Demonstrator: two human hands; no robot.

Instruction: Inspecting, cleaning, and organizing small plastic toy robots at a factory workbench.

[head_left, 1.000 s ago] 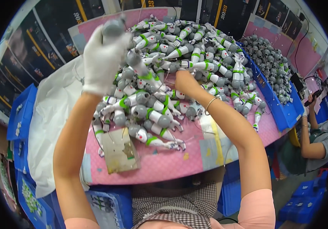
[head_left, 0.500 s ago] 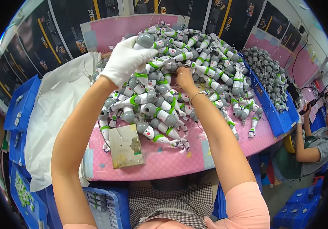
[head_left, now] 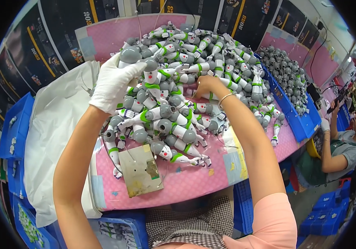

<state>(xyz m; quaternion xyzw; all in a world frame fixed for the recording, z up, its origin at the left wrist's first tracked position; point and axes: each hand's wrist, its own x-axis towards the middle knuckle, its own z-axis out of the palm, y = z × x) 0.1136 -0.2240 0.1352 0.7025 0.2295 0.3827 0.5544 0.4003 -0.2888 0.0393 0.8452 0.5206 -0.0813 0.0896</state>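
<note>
So the left hand (head_left: 111, 85) is in a white glove and it's pinching a toy arm (head_left: 130, 55) by the shoulder end, with the grey ball sticking up above the thumb and fingers. That piece is up over the left side of a big heap of toy arms (head_left: 174, 114), all white with green bands and grey balls. A second arm (head_left: 150, 71) with a red dot is right up against the gloved fingertips, can't tell if it's gripped too or just sitting there

The right hand (head_left: 209, 86) is bare, with a bracelet (head_left: 227, 98) on the wrist. It's down at the middle of the heap with the fingers curled in, but they're partly hidden so I can't tell if it's pinching anything

Everything's piled on a pink-covered bench (head_left: 196, 189). Near the front edge, left of centre, there's a pale, stained block (head_left: 138, 174), just beside the heap. To the right is a blue bin (head_left: 305, 129) full of grey ball parts (head_left: 288, 68), and a white sheet (head_left: 55, 137) covers the left side. Over on the far right another person (head_left: 343, 147) in a grey top is sitting
</note>
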